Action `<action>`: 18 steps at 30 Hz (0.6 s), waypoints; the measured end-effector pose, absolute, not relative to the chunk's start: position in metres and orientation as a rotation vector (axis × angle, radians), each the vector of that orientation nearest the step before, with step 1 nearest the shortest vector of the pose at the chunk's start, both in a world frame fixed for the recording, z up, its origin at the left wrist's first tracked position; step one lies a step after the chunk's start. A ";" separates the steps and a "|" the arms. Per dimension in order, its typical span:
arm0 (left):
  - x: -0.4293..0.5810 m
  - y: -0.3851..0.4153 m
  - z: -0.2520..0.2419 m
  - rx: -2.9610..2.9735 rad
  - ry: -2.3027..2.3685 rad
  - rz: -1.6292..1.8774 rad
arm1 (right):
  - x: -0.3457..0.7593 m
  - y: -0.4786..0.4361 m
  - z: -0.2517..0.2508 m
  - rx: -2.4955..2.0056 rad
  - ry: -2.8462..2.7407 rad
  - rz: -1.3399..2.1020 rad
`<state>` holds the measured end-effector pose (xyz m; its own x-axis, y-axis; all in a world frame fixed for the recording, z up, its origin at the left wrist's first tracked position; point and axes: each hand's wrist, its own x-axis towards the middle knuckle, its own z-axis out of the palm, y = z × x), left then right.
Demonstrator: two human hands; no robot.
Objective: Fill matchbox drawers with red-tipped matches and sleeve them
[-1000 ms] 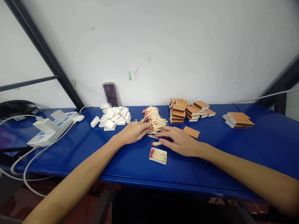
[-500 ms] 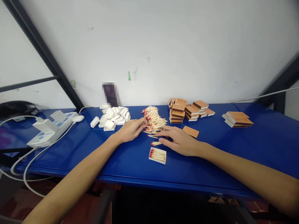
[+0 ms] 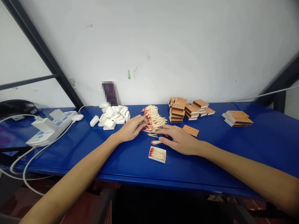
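- Since the earlier frame, the left hand point(image 3: 130, 129) had been drawn slightly back along the match pile point(image 3: 154, 118); its fingertips touched the pile's near edge.
- The left grip was loosely curled; whether matches were pinched could not be told.
- The right hand point(image 3: 181, 140) was laid flat and open on the tabletop point(image 3: 257, 143), fingertips beside a few loose matches point(image 3: 155, 142).
- One filled tray point(image 3: 157, 154) lay just below.

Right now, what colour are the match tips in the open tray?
Red, in the small white cardboard tray; head view.
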<state>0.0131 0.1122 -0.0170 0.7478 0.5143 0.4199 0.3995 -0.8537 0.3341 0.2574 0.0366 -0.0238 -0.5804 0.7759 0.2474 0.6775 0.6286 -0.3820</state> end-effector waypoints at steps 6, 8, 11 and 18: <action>0.014 0.110 -0.015 2.728 0.748 0.763 | 0.258 0.036 -0.023 -1.150 -2.464 0.353; 0.015 0.109 -0.014 2.722 0.741 0.792 | 0.258 0.036 -0.023 -1.150 -2.463 0.359; 0.015 0.108 -0.013 2.718 0.728 0.842 | 0.257 0.035 -0.021 -1.156 -2.460 0.358; 0.014 0.112 -0.015 2.716 0.771 0.948 | 0.256 0.034 -0.020 -1.167 -2.469 0.340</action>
